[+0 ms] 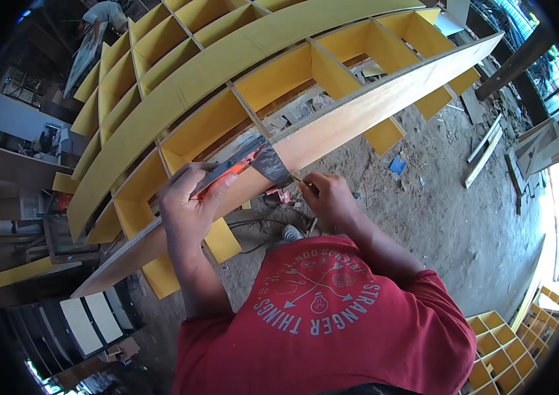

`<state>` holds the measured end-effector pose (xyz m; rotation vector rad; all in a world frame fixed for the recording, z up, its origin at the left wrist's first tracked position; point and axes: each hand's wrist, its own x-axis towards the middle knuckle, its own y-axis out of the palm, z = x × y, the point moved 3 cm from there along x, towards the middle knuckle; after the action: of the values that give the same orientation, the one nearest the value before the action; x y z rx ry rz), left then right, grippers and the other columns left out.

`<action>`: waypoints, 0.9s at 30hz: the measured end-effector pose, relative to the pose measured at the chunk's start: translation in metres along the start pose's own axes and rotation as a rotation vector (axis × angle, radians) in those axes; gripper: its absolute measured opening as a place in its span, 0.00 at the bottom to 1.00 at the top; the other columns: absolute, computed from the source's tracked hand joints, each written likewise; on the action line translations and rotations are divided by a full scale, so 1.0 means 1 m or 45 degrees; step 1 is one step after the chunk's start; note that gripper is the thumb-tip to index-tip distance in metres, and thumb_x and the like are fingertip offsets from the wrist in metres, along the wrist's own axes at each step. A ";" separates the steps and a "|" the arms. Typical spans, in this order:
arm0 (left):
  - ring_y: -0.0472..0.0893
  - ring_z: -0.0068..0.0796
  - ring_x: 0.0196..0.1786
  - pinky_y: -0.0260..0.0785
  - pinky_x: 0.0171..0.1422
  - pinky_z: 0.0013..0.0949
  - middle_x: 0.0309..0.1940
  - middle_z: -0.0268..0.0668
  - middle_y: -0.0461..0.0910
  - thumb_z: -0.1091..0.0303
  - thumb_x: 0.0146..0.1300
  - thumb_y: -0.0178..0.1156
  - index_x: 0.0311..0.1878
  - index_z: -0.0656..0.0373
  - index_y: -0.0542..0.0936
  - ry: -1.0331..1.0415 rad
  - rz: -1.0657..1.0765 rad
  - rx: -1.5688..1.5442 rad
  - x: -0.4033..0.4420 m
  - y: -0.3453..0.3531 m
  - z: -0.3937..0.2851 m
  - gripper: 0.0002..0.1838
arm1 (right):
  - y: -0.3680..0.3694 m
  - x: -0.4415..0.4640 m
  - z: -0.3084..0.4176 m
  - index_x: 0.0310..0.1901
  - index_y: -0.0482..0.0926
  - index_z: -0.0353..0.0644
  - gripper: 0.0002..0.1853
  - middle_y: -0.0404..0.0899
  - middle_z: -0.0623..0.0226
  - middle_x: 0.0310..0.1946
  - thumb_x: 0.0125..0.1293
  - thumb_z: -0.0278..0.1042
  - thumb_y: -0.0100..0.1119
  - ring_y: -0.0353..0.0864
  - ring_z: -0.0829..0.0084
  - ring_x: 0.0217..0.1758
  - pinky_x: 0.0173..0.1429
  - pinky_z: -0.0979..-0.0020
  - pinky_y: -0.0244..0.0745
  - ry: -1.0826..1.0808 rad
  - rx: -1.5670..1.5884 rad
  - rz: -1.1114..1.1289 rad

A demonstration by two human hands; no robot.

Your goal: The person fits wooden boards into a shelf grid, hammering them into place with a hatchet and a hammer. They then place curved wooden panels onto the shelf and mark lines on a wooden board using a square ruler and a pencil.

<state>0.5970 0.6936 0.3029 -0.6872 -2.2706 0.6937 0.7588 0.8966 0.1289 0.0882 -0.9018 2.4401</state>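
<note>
My left hand [190, 197] is wrapped round an orange-and-grey tool [227, 172] on the upper edge of a long pale board [339, 128]. A wide dark flat plate [271, 164] at the tool's end lies across the board's face; I cannot tell whether it is a square or a saw blade. My right hand [329, 197] is closed on a thin pencil-like stick [298, 178], its tip close to the plate's lower right edge. The board runs along the near side of a large yellow wooden grid frame [220, 85] with a curved strip.
Yellow tabs [385, 135] stick out below the board. Wood offcuts [483, 150] and a blue scrap [397, 165] lie on the dirt floor. A dark cable [253, 224] runs near my foot [291, 232]. Another person [103, 14] is at the far upper left. More yellow grids [500, 345] stand lower right.
</note>
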 end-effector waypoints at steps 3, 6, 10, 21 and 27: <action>0.86 0.27 0.35 0.78 0.42 0.32 0.35 0.40 0.89 0.70 0.65 0.80 0.43 0.66 0.89 0.004 -0.001 -0.013 -0.001 -0.001 -0.001 0.11 | -0.001 0.004 0.004 0.36 0.82 0.38 0.10 0.83 0.50 0.28 0.72 0.35 0.67 0.86 0.44 0.34 0.41 0.46 0.80 -0.061 -0.074 0.017; 0.86 0.28 0.35 0.78 0.42 0.32 0.35 0.41 0.88 0.70 0.65 0.80 0.43 0.66 0.89 0.047 -0.014 -0.031 -0.002 0.000 0.000 0.11 | -0.009 0.011 0.018 0.37 0.82 0.36 0.08 0.83 0.50 0.27 0.71 0.31 0.68 0.85 0.44 0.32 0.40 0.47 0.80 -0.141 -0.132 0.019; 0.86 0.31 0.34 0.77 0.41 0.33 0.34 0.41 0.87 0.70 0.65 0.79 0.43 0.66 0.89 0.041 -0.011 -0.015 -0.003 0.000 -0.001 0.11 | -0.042 0.028 0.060 0.38 0.83 0.36 0.05 0.82 0.52 0.26 0.70 0.27 0.69 0.85 0.47 0.30 0.37 0.50 0.79 -0.283 -0.094 -0.045; 0.86 0.30 0.34 0.77 0.42 0.33 0.34 0.41 0.87 0.69 0.65 0.79 0.42 0.66 0.88 0.042 0.001 -0.027 -0.002 -0.001 -0.002 0.11 | -0.137 0.064 0.128 0.50 0.86 0.33 0.06 0.87 0.68 0.29 0.78 0.26 0.67 0.86 0.80 0.30 0.33 0.74 0.77 -0.451 0.311 -0.758; 0.86 0.28 0.36 0.77 0.44 0.32 0.34 0.41 0.88 0.72 0.64 0.79 0.44 0.67 0.88 -0.042 0.028 -0.025 0.000 -0.001 -0.005 0.11 | -0.224 0.099 0.031 0.52 0.81 0.35 0.12 0.94 0.60 0.41 0.87 0.36 0.55 0.92 0.73 0.42 0.54 0.69 0.82 -0.276 -0.051 -1.012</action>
<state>0.6000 0.6943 0.3074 -0.7155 -2.3057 0.6987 0.7829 1.0653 0.3075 0.5868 -0.7994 1.6869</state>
